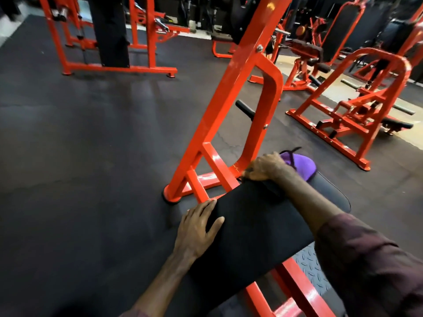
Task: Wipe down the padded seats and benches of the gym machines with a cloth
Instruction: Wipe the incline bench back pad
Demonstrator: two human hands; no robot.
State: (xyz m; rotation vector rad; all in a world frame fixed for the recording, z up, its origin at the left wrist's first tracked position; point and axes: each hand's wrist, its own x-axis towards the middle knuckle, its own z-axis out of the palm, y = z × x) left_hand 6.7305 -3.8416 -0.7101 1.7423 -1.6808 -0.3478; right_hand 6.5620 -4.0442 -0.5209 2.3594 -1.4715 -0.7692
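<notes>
I see dark rubber flooring (80, 145) across the left of the view, with an orange machine frame (109, 67) standing at its far edge. My left hand (196, 227) lies flat on the near left edge of the black padded bench (256, 225), fingers straight and slightly spread, thumb over the top surface; it holds nothing. The bench pad runs from the lower centre up toward the right, and it sits on an orange base rail (295, 291) beside a grey tread plate (313, 268). An orange upright frame (231, 99) rises from the floor just beyond the pad's far left corner, carrying a black handle peg (246, 109).

My right hand (265, 167) rests at the far end of the pad, fingers curled down over its far left corner. I cannot tell for certain what the fingers clamp, since they are turned away from me. The purple cloth (302, 164) lies on the far end of the bench, touching the back of that hand on its right side, with a dark cord across it. My right forearm crosses the pad, in a maroon sleeve (370, 259). Further orange machines (357, 106) stand at the far right.
</notes>
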